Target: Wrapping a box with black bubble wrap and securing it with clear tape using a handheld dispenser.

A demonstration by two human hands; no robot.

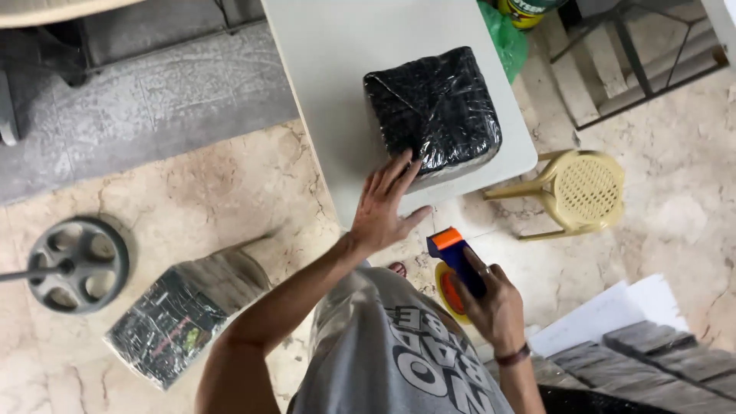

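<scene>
Parcel (433, 107) sits near the table (330, 61) edge, upper centre; left hand (383, 211), fingers spread, touches its corner. Right hand (494, 303) grips the tape gun (455, 257). A push might tip it off.

Beige marble floor (230, 199), grey mat (153, 100) top left, white desk (337, 69), yellow plastic stool (579, 192) to its right.

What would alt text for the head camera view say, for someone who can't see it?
Seen from above, a person's left hand rests at the near edge of a black parcel wrapped in clear film on a white table, while the right hand holds a blue and orange tape dispenser. A yellow plastic stool and another wrapped parcel are on the marble floor.
</scene>
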